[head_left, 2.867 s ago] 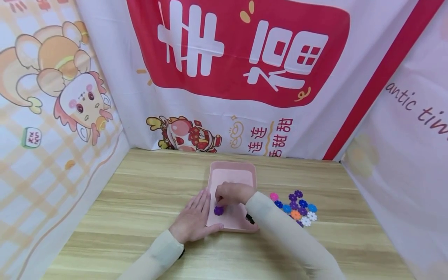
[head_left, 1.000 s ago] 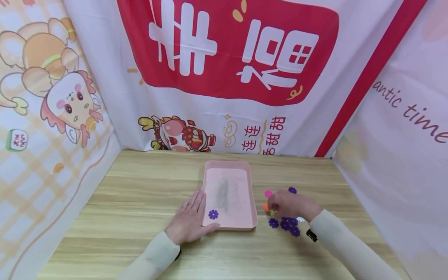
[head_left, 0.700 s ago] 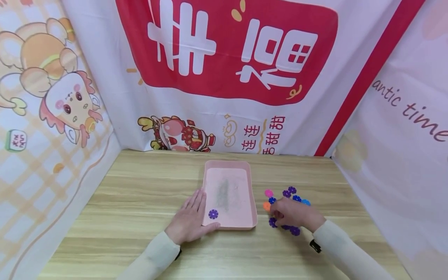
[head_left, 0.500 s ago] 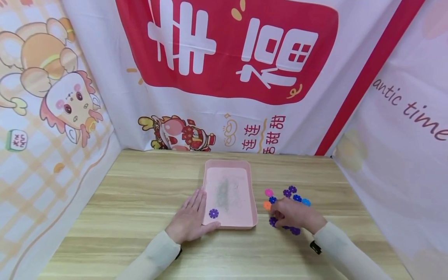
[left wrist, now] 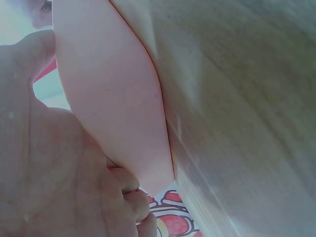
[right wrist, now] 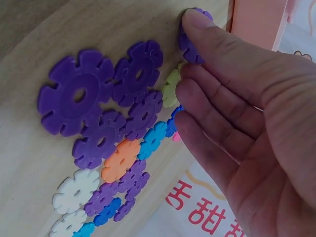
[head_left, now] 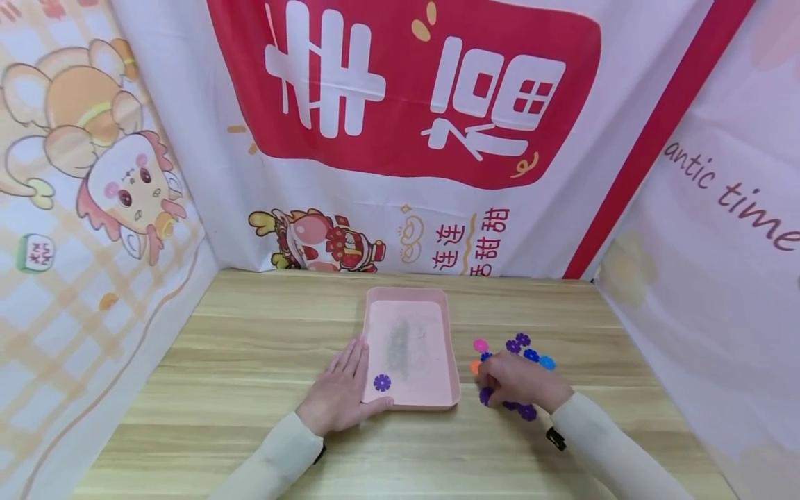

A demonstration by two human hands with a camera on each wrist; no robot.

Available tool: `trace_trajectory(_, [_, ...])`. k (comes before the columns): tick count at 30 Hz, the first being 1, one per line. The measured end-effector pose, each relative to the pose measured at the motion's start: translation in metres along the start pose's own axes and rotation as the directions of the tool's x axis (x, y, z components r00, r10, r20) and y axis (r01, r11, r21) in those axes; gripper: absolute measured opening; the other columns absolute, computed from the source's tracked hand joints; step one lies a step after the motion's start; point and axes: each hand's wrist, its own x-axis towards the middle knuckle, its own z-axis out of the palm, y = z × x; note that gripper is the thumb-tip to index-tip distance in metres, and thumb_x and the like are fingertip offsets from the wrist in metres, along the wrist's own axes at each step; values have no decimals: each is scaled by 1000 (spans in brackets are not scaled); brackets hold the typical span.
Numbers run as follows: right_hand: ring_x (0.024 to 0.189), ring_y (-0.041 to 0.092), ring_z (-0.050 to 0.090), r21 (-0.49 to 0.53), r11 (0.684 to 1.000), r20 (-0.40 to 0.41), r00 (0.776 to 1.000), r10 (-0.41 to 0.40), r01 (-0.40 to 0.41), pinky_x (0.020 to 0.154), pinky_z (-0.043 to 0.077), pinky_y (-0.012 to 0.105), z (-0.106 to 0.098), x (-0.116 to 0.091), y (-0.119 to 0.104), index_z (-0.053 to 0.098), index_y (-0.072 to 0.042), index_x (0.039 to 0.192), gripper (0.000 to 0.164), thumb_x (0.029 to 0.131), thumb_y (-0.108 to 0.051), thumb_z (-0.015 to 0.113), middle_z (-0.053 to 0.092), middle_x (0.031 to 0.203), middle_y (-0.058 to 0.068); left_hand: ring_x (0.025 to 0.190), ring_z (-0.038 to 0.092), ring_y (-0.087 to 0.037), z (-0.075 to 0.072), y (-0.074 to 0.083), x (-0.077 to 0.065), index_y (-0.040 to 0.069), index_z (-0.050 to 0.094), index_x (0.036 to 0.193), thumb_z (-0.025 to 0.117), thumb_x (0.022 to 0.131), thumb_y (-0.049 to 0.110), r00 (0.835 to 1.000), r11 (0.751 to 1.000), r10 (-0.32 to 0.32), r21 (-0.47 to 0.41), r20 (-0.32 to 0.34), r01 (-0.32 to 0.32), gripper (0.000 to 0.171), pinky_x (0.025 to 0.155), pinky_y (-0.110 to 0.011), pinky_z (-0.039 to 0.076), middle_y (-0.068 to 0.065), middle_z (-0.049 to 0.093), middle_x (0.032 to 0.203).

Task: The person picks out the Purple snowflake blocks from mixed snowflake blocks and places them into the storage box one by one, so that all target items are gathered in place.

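My left hand (head_left: 337,392) lies flat with straight fingers along the left side of the pink tray (head_left: 453,382), its thumb over the near rim. In the left wrist view the fingers touch the tray's outer wall (left wrist: 118,98). A purple flower-shaped disc (head_left: 382,382) lies inside the tray's near left corner. To the right of the tray, my right hand (head_left: 521,378) is over scattered discs. In the right wrist view its thumb presses on a notched purple disc (right wrist: 188,47), pinched at the fingertips; the index finger is hidden behind. The other fingers are bent.
Several loose discs lie around the right hand: purple (right wrist: 79,94), orange (right wrist: 121,160), white (right wrist: 76,190), light blue (head_left: 546,362), pink (head_left: 480,344) and pale yellow-green (right wrist: 171,89). Printed cloth walls (head_left: 400,208) enclose the wooden table (head_left: 275,312).
My right hand has gone from inside the tray to the discs on the right, leaving a purple disc in the tray. Lately it shifts slightly left. The left hand stays on the tray.
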Motion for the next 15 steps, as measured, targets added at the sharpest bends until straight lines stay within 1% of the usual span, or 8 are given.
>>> trace_trajectory(1, [70,-1,57,3,1000,7,1000,4,-4,67,55,17,0,1,0,76,-21,93,22,81,-15,93,69,81,-12,166,13,-40,1,0,0,-7,19,165,54,99,70,1000,1000,6,-6,-6,-6,108,136,-55,19,-24,11,177])
trace_trajectory(3, [70,-1,58,7,1000,17,1000,-14,14,67,56,16,-1,2,1,76,-21,91,20,82,-14,92,70,82,-12,165,13,-40,2,-1,-1,-8,19,165,55,99,70,1000,1000,13,-12,-7,-13,108,135,-55,20,-25,12,176])
trace_trajectory(7, [73,-3,63,3,997,18,997,-75,75,68,57,16,-6,5,0,76,-19,87,14,86,-12,88,74,85,-11,165,15,-40,1,-1,-3,-8,20,165,55,99,71,1000,1000,4,-11,-5,-4,109,135,-55,21,-25,13,176])
trace_trajectory(10, [74,-3,64,-15,993,17,993,-113,114,69,58,16,-12,7,-1,77,-18,86,13,89,-9,85,75,85,-10,165,14,-39,-1,-1,-2,-6,19,166,53,99,73,1000,1000,-6,-3,-3,6,109,135,-55,21,-24,12,177])
trace_trajectory(14, [72,-1,63,-24,989,19,989,-145,145,68,57,17,-20,5,-3,75,-16,86,12,92,-7,81,73,83,-8,165,15,-41,-2,0,-2,-8,19,165,54,98,73,1000,1000,11,-5,-15,-11,110,135,-56,21,-25,14,176])
trace_trajectory(15, [71,-1,62,-25,989,16,989,-149,149,67,56,18,-23,5,-4,74,-15,86,12,92,-7,80,73,82,-7,165,15,-42,1,-2,-1,-9,19,165,53,99,73,999,1000,23,-18,-27,-23,110,135,-56,20,-27,14,175])
